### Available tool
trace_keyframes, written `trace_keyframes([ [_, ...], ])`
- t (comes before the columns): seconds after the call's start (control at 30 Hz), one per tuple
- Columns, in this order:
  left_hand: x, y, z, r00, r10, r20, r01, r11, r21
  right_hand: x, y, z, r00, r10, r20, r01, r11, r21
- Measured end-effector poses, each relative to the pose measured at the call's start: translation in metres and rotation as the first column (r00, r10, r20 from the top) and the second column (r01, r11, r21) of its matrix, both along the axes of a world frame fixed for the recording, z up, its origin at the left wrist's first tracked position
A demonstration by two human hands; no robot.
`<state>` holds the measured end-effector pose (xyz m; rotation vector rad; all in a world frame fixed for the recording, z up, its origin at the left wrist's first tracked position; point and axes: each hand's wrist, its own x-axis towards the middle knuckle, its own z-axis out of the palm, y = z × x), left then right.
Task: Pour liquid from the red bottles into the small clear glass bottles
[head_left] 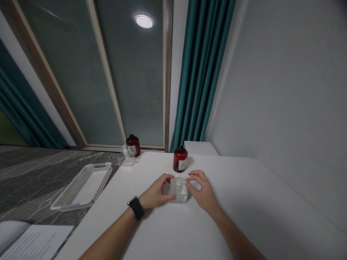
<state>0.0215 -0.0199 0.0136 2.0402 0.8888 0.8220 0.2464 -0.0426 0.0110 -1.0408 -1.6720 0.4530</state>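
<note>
A small clear, square glass-like container (pixel 179 193) stands on the white table, with a rounded knob-like part at its top. My left hand (pixel 157 191), with a dark watch on the wrist, grips its left side between thumb and fingers. At the upper right edge of the container, my right hand (pixel 202 189) has its thumb and index finger bent close together in a pinch; the other fingers are raised. Whether anything small sits in that pinch is too fine to make out. Just behind the container stands a dark red-brown bottle (pixel 180 159) with a white label and black top.
A second red-brown bottle (pixel 132 145) stands at the table's far left corner beside a clear tray (pixel 129 161) with a small clear item. Left of the white table (pixel 168 231) lie a white perforated basket (pixel 58 205) and an open book (pixel 40 242). A white box (pixel 200 147) sits behind.
</note>
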Motion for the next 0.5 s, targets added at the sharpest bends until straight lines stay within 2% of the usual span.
trace_keyframes([
  [0.3, 0.0008, -0.0002, 0.0008, 0.999, 0.035, 0.01, -0.035, 0.999, 0.009, -0.0052, 0.0016, -0.0058, 0.996, 0.009, -0.091, -0.005, 0.999, 0.05],
  [0.5, -0.0052, 0.0048, -0.0027, 0.997, -0.061, 0.057, 0.065, 0.995, -0.072, -0.0084, -0.003, -0.0057, 0.994, 0.03, -0.11, -0.025, 0.998, 0.052],
])
